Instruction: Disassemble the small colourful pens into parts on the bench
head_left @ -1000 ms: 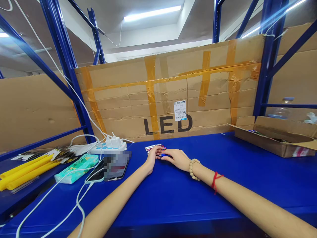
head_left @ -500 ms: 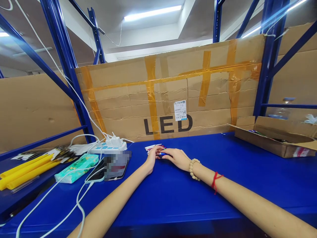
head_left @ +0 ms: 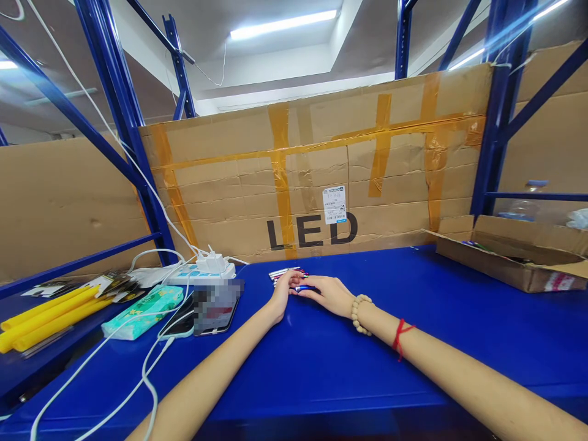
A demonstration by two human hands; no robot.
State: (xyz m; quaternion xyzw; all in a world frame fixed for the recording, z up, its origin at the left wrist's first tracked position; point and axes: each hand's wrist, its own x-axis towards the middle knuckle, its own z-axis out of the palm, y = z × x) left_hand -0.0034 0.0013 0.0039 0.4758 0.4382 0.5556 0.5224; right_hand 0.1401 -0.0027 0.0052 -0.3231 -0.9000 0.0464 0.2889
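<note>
A small heap of thin coloured pens (head_left: 285,272) lies on the blue table (head_left: 321,367) near the cardboard wall. My left hand (head_left: 283,293) rests on the near edge of that heap, fingers curled over the pens. My right hand (head_left: 327,293), with a bead bracelet and a red string on the wrist, meets it from the right. A blue pen (head_left: 305,287) sits between the fingertips of both hands, mostly hidden by them.
Two phones (head_left: 206,309) with white cables, a green tissue pack (head_left: 143,310) and a white power strip (head_left: 202,270) lie to the left. Yellow tubes (head_left: 41,315) sit at the far left. An open cardboard box (head_left: 509,257) stands at the right. Taped cardboard marked LED (head_left: 312,184) closes the back.
</note>
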